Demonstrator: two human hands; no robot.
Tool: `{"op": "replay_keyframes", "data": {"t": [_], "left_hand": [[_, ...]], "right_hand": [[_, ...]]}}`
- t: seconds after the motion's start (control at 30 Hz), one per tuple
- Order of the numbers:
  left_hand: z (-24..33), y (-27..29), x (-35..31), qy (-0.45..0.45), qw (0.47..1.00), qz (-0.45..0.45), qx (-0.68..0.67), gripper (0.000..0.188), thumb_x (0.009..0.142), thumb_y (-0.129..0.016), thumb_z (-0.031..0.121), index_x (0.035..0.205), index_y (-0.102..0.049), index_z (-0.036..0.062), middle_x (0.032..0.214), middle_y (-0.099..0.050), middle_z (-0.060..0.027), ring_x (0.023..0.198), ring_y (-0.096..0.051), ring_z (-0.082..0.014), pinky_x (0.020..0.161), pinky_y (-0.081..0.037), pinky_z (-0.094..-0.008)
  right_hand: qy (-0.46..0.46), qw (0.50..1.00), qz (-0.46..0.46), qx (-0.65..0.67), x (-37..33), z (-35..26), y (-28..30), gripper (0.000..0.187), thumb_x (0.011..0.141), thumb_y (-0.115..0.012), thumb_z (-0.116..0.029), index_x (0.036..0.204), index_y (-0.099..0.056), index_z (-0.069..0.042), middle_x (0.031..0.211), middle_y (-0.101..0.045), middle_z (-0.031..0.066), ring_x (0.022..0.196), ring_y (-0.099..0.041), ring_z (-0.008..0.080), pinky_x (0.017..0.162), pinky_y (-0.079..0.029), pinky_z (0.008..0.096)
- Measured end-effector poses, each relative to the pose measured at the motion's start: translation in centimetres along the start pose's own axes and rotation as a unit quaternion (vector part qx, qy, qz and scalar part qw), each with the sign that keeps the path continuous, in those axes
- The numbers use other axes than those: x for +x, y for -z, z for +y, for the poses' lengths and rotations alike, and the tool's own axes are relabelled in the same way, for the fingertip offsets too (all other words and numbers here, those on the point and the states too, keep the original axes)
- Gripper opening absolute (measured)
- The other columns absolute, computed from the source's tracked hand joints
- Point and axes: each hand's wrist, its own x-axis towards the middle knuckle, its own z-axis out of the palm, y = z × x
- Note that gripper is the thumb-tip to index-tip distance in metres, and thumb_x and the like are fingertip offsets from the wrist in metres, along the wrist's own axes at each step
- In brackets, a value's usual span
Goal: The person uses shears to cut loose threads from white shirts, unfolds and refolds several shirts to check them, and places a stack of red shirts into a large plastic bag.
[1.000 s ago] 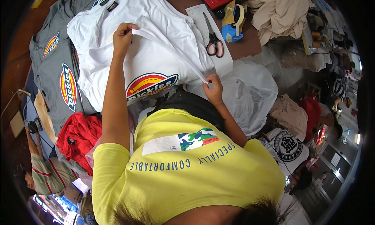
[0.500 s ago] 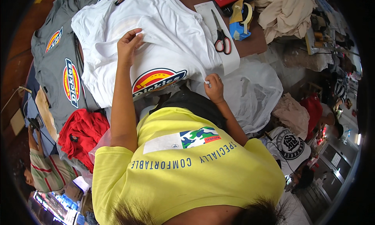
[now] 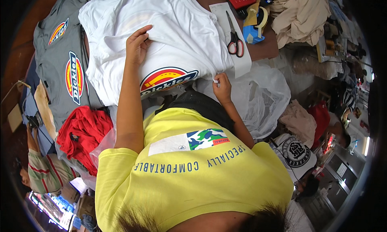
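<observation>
A white sleeveless shirt [image 3: 161, 22] with a colourful printed patch lies spread over the table in front of me. My left hand [image 3: 138, 45] is on its middle, fingers loosely stretched and apart, with no cloth pinched between them. At the shirt's lower right edge, my right hand [image 3: 222, 89] is closed, pinching the hem between thumb and fingers. Black-and-red-handled scissors [image 3: 234, 35] rest on a white paper strip [image 3: 242, 67], right of the shirt.
Grey printed shirts [image 3: 56, 75] lie at the left, above a heap of red cloth [image 3: 82, 133]. A blue-and-yellow tape dispenser [image 3: 253, 32] and a beige cloth pile [image 3: 300, 16] are at the far right. Clear plastic [image 3: 266, 99] hangs below the table edge. Other people work on both sides.
My left hand's fingers have loosened from a pinch and stretched out over the shirt. My right hand keeps its pinch on the hem. The whole view has shifted slightly.
</observation>
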Motion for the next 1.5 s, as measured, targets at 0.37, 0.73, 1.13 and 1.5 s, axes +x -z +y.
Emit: {"op": "replay_keyframes", "data": {"t": [0.37,0.73,1.13,1.5], "left_hand": [[-0.2,0.7,0.5,0.002,1.0,-0.015,-0.008,0.029,0.084,-0.044,-0.002,0.11,-0.054,-0.0089,0.1,-0.061,-0.0157,0.088,-0.061,-0.0192,0.083,-0.05,-0.0324],[-0.1,0.2,0.3,-0.006,1.0,0.01,-0.01,0.027,0.083,-0.046,-0.004,0.107,-0.056,-0.0093,0.094,-0.061,-0.0139,0.084,-0.061,-0.0186,0.08,-0.052,-0.0329],[-0.5,-0.4,0.1,-0.02,0.998,0.026,0.05,0.027,0.082,-0.047,-0.001,0.105,-0.06,-0.0051,0.075,-0.057,-0.0007,0.063,-0.051,-0.0062,0.063,-0.047,-0.0209],[0.6,-9.2,-6.1,-0.154,0.906,-0.145,0.368,0.066,0.078,-0.062,0.009,0.137,-0.032,0.0138,0.137,-0.038,-0.0093,0.123,-0.04,-0.0254,0.099,-0.034,-0.0382]], "right_hand": [[0.003,1.0,-0.006,0.008,0.5,0.3,-0.1,0.024,0.06,-0.057,0.005,0.079,-0.046,-0.005,0.079,-0.049,0.0106,0.076,-0.052,0.032,0.067,-0.042,0.0391],[0.016,1.0,-0.014,0.001,0.7,0.1,0.2,0.023,0.06,-0.056,0.004,0.079,-0.046,-0.005,0.079,-0.049,0.0119,0.076,-0.052,0.0333,0.067,-0.042,0.0405],[0.01,0.997,-0.073,0.027,0.9,0.1,1.3,0.02,0.068,-0.064,-0.005,0.079,-0.048,-0.005,0.079,-0.053,0.0102,0.073,-0.056,0.029,0.064,-0.043,0.0391],[0.183,0.981,0.031,-0.047,10.6,-10.1,2.3,0.063,0.069,-0.074,-0.024,0.122,-0.043,-0.007,0.096,-0.055,0.0144,0.091,-0.053,0.0339,0.075,-0.046,0.0379]]}}
